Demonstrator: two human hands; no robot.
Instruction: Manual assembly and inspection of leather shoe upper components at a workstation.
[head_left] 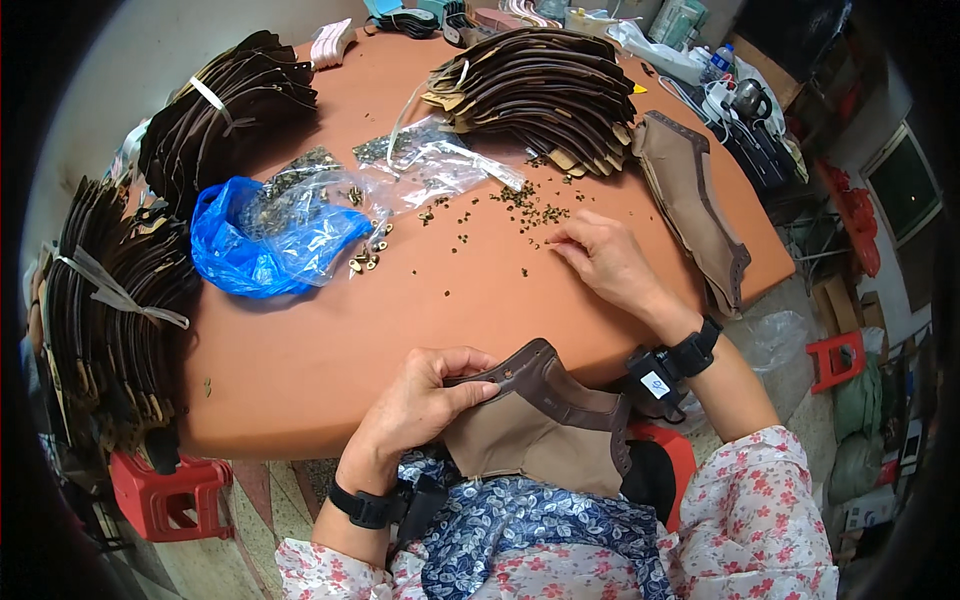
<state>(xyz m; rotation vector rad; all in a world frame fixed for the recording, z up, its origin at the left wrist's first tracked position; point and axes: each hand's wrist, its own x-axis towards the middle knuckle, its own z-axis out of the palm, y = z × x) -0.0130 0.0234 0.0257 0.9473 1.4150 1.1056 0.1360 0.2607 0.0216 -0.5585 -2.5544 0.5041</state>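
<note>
My left hand [418,402] grips a brown leather shoe upper [530,436] by its dark edge, thumb on top and fingers beneath. The piece rests over my lap at the table's near edge, with small holes along its dark border. My right hand [612,265] is at the near right side of a scatter of small dark metal eyelets [530,208] on the table. Its thumb and forefinger are pinched together close to the tabletop; whatever lies between them is too small to make out.
Bundled stacks of dark leather pieces [540,95] stand at the back and left of the orange-brown table [330,370]. A blue plastic bag [225,250] and clear bags of metal fittings lie left of the eyelets. Another shoe upper [685,195] lies along the right edge. Red stools [170,500] stand below.
</note>
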